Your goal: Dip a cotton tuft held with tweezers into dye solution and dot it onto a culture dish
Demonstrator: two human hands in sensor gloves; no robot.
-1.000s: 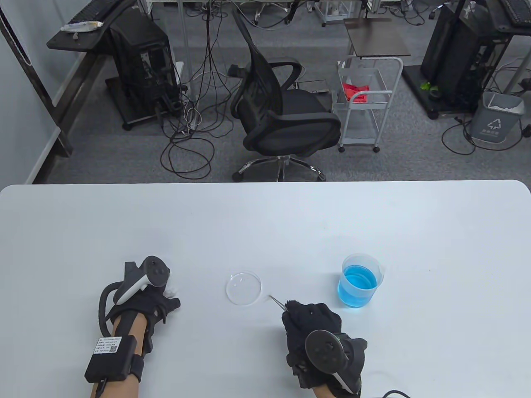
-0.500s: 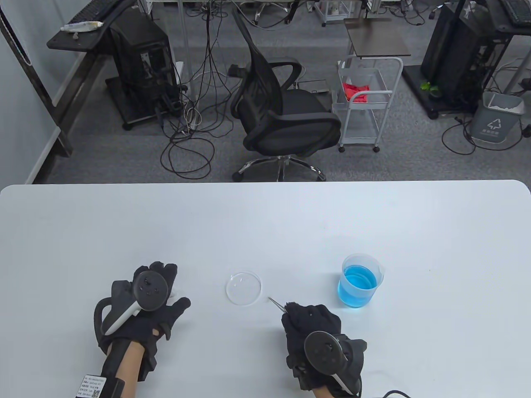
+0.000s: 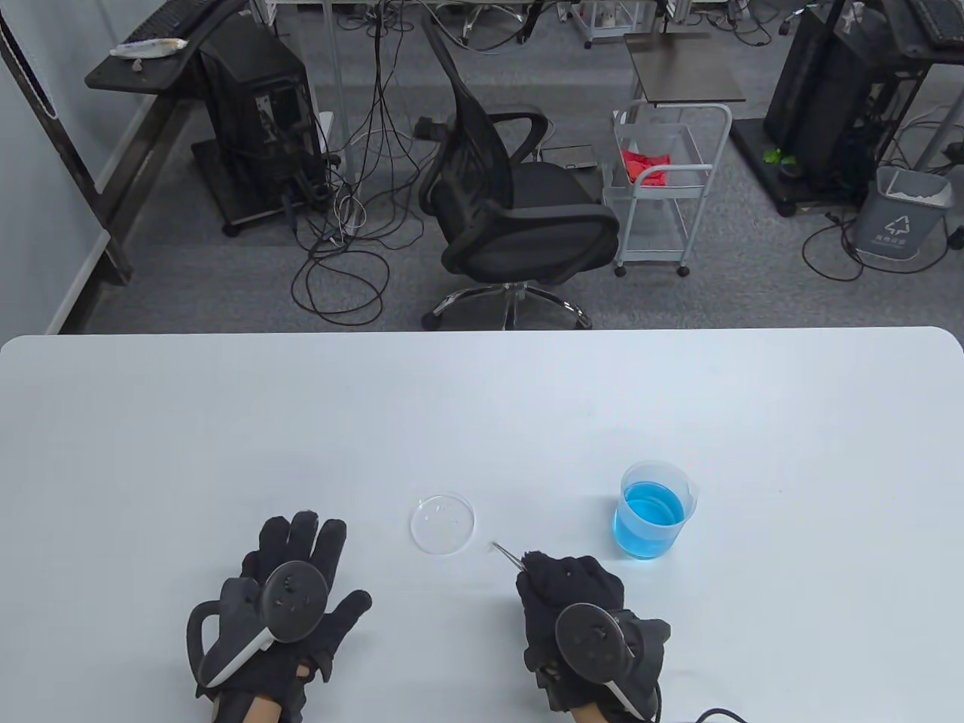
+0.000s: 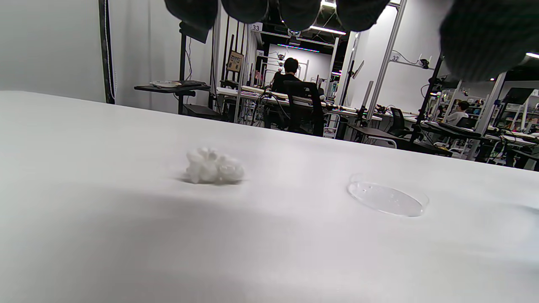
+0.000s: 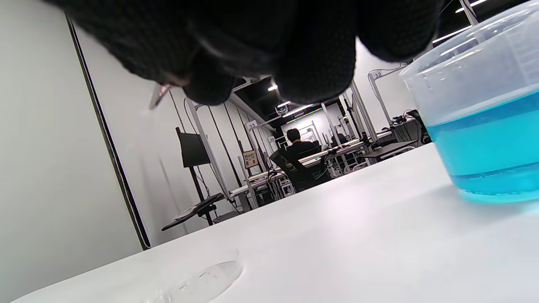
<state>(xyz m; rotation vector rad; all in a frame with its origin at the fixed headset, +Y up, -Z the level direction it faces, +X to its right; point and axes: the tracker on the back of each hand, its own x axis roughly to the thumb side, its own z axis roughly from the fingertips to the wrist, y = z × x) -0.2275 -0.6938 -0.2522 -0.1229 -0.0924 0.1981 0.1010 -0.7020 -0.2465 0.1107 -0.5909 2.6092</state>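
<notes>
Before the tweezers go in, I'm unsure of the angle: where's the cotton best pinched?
Probably at a raised lobe on top of the cotton, coming from above: it lies loose and lumpy on the table, so a sideways approach might push it along.

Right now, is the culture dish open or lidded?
Open: the culture dish lies lidless on the table, clear and undyed.
</notes>
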